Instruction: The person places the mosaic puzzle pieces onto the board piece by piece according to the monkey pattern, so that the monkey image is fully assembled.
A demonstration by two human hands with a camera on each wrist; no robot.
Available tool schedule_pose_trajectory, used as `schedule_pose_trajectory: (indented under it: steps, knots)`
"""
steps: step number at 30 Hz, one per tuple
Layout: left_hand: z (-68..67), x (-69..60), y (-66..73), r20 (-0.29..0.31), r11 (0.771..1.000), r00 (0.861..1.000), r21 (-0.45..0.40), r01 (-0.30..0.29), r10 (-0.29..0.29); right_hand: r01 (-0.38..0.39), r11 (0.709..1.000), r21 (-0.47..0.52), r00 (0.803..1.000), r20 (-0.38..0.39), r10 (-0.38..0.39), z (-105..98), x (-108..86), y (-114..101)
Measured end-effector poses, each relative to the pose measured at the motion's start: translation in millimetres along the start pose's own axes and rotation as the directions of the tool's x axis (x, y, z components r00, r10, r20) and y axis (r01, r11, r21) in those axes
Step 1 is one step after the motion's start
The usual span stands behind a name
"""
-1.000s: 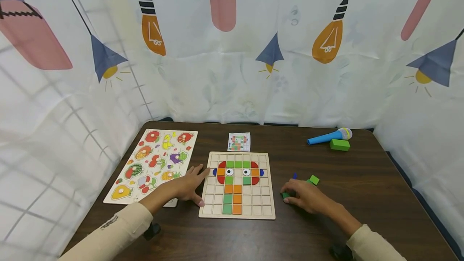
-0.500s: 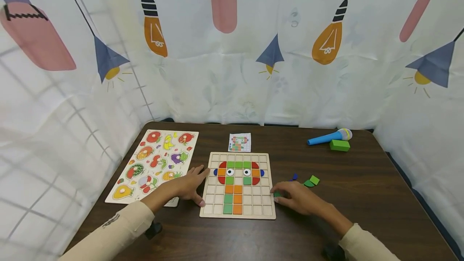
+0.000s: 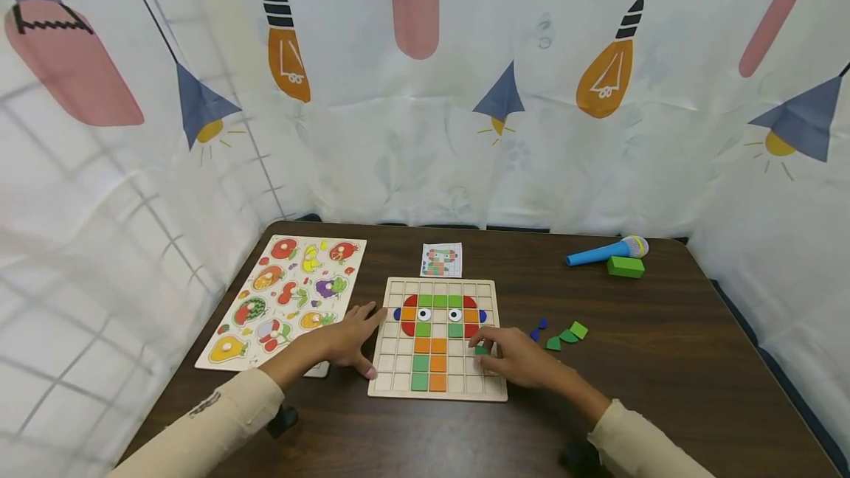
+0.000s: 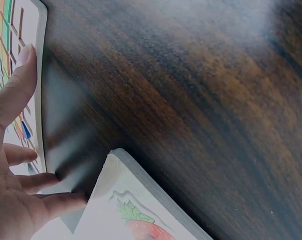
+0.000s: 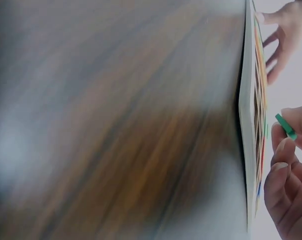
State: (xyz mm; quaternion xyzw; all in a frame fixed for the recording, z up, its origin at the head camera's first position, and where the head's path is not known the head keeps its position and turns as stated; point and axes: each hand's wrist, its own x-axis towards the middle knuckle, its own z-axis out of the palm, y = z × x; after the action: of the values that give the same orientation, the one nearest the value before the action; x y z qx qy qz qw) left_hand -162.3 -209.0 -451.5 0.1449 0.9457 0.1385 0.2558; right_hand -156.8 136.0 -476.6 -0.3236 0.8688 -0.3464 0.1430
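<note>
A square wooden grid board [image 3: 398, 382] lies mid-table, with red, orange, green and blue tiles and two eye tiles forming a figure. My left hand [image 3: 345, 339] rests at its left edge, fingers spread; in the left wrist view the thumb [image 4: 22, 85] lies over the board's rim. Over the board's right half, my right hand [image 3: 521, 356] pinches a small green tile [image 5: 285, 126] between thumb and fingers. The tile's exact outline is partly covered by the fingertips. Right of the board lie loose green tiles [image 3: 568, 336] and blue tiles [image 3: 534, 334].
A small picture card [image 3: 441, 260] sits behind the grid board. To the left is a fruit puzzle board [image 3: 272, 293], close to my left fingers. At the back right are a blue toy microphone [image 3: 600, 252] and a green block [image 3: 626, 267]. A printed curtain hangs behind the table.
My right hand has moved left from the loose tiles to above the grid board, carrying the green tile. The left hand has stayed at the board's edge.
</note>
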Motion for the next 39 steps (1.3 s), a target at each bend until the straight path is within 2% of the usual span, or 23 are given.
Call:
schedule_pose_trajectory:
  steps: [11,16,25,39]
  knots:
    - [-0.7,-0.5,2.5,0.006,1.0,1.0,0.001,-0.004,0.004,-0.036,0.997,-0.062,0.999,0.014,0.037,20.0,20.1,-21.3]
    - [-2.1,-2.2,3.2,0.003,1.0,1.0,-0.007,-0.017,0.017,-0.069,0.994,-0.089,0.997,0.016,0.07,16.3,18.6,-22.5]
    - [-3.5,-3.3,4.9,0.008,1.0,1.0,-0.006,-0.005,0.005,-0.126,0.988,-0.093,0.991,0.033,0.13,12.9,10.9,-19.3]
    - [-3.1,-2.9,5.0,0.009,1.0,1.0,0.006,0.0,0.0,-0.126,0.982,-0.14,0.992,0.004,0.128,15.3,12.3,-23.8]
